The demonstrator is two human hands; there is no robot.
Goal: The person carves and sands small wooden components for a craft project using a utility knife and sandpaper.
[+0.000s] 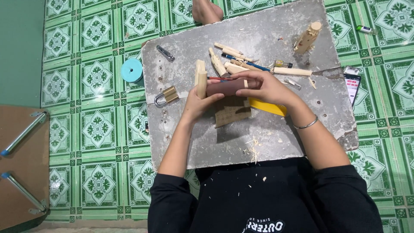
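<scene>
My left hand (199, 102) holds a pale wooden block (200, 79) upright by its lower end. My right hand (264, 86) grips a reddish-brown flat piece (224, 87) that lies across against the block. Both hands hover over a grey board (276, 133) laid on the floor. Under the hands sit a brown cardboard piece (232, 113) and a yellow flat tool (267, 107). A silver bangle (307, 125) circles my right wrist.
Several carved wooden sticks (233, 54), a blue pen (248, 64), a wooden figure (308, 38), a brass padlock (167, 96) and a clip (165, 52) lie on the board. A blue tape roll (131, 70), a phone (352, 86) and a folded table (21, 164) rest on green tiles.
</scene>
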